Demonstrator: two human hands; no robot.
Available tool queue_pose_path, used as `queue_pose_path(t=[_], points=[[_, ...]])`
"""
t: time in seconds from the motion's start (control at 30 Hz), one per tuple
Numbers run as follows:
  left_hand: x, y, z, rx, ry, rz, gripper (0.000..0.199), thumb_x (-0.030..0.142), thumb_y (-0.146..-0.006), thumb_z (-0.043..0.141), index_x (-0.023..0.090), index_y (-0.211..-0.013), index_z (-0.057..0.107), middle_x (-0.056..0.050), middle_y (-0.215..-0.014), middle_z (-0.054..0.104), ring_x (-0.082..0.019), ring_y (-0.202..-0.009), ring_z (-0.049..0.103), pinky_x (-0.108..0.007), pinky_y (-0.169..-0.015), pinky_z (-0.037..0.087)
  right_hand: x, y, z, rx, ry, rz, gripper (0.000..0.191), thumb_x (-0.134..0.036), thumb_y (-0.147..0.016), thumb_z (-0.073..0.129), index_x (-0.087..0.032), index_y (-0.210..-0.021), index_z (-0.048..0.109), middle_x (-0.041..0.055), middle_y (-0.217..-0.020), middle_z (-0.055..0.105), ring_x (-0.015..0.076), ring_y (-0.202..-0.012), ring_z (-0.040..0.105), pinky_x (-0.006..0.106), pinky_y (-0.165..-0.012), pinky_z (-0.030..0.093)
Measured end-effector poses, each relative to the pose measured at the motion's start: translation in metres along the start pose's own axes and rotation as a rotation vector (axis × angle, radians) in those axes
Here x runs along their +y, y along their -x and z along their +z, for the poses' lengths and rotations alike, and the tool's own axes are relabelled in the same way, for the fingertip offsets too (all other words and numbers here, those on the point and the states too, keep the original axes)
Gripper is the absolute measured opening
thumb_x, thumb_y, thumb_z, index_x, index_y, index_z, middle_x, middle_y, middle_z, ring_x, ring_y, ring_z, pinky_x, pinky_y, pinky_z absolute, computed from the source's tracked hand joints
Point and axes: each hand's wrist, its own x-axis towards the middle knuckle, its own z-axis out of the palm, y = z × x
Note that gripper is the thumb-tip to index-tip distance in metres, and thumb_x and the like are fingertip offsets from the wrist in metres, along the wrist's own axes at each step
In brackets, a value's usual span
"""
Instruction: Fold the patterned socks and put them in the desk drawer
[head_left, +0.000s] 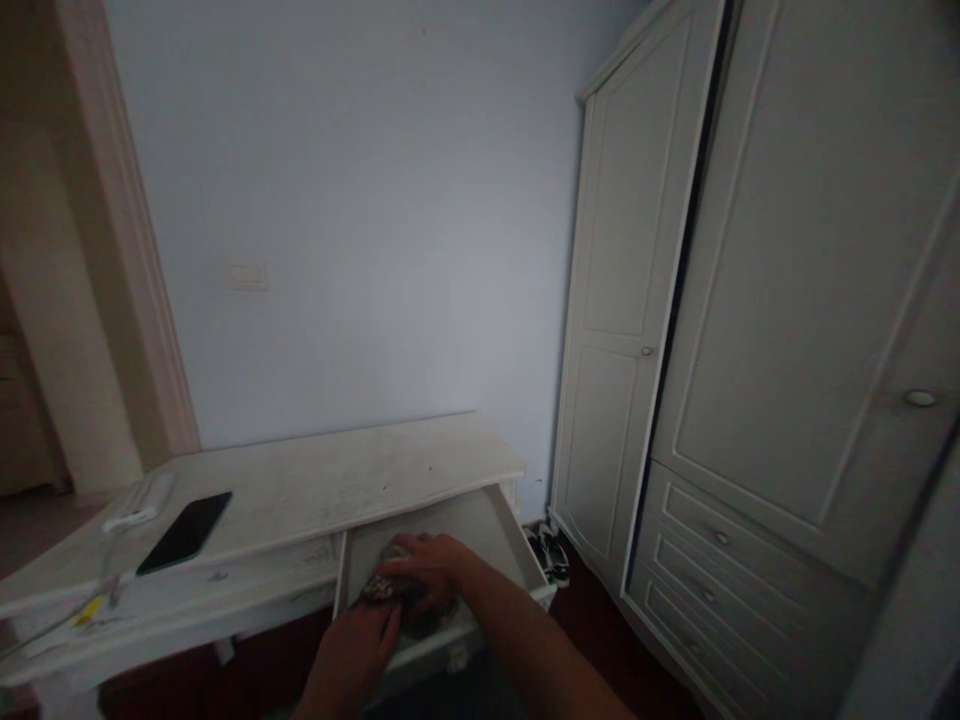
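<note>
A drawer [487,530] is pulled out of the right part of a white desk [337,480]. Over its left front part, both hands hold a dark, patterned bundle [384,590] that looks like cloth. My left hand [358,640] grips its near left side with the fingers closed. My right hand [424,570] lies over the top and right side of the bundle, fingers curled round it. Much of the bundle is hidden under the hands, and its exact kind cannot be made out.
A phone [186,532] and a white power strip [141,500] with a cable lie on the desk's left part. Shoes [551,555] stand on the floor right of the desk. A white wardrobe [622,250] with drawers rises at the right.
</note>
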Motion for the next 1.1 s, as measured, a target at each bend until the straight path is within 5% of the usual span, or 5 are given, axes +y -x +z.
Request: queue_pose_path(t=[0.13, 0.3, 0.6, 1.1], points=[[0.001, 0.002, 0.002, -0.018, -0.032, -0.05, 0.061, 0.036, -0.11, 0.02, 0.023, -0.11, 0.079, -0.01, -0.112, 0.083, -0.026, -0.106, 0.077, -0.039, -0.096, 0.053, -0.011, -0.013, 0.007, 0.009, 0.102, -0.136, 0.066, -0.054, -0.096, 0.071, -0.046, -0.156, 0.046, 0.0078, -0.163, 0.045, 0.0328, -0.12, 0.065, 0.039, -0.082, 0.059], [0.004, 0.003, 0.0, -0.006, -0.017, -0.071, 0.055, 0.035, -0.11, 0.025, 0.025, -0.113, 0.079, -0.009, -0.116, 0.082, -0.025, -0.109, 0.076, -0.036, -0.097, 0.052, -0.027, -0.029, 0.017, 0.088, 0.082, -0.014, 0.039, -0.053, -0.1, 0.065, -0.039, -0.136, 0.061, 0.0087, -0.15, 0.057, 0.0351, -0.119, 0.063, 0.046, -0.082, 0.06], [-0.011, 0.005, 0.018, 0.098, 0.031, -0.103, 0.052, 0.034, -0.109, 0.028, 0.026, -0.114, 0.08, -0.009, -0.114, 0.083, -0.023, -0.106, 0.077, -0.032, -0.095, 0.053, -0.03, -0.042, 0.018, 0.057, -0.098, 0.297, 0.077, -0.06, -0.084, 0.076, -0.031, -0.15, 0.048, 0.0145, -0.133, 0.065, 0.0359, -0.099, 0.074, 0.05, -0.079, 0.061], [-0.018, 0.005, 0.028, 0.227, 0.08, -0.075, 0.048, 0.037, -0.108, 0.034, 0.03, -0.097, 0.08, -0.005, -0.102, 0.085, -0.021, -0.095, 0.08, -0.029, -0.086, 0.057, 0.001, -0.041, 0.0, -0.068, -0.227, 0.187, 0.07, -0.057, -0.085, 0.074, -0.039, -0.149, 0.053, 0.0059, -0.129, 0.068, 0.033, -0.105, 0.074, 0.044, -0.081, 0.06]])
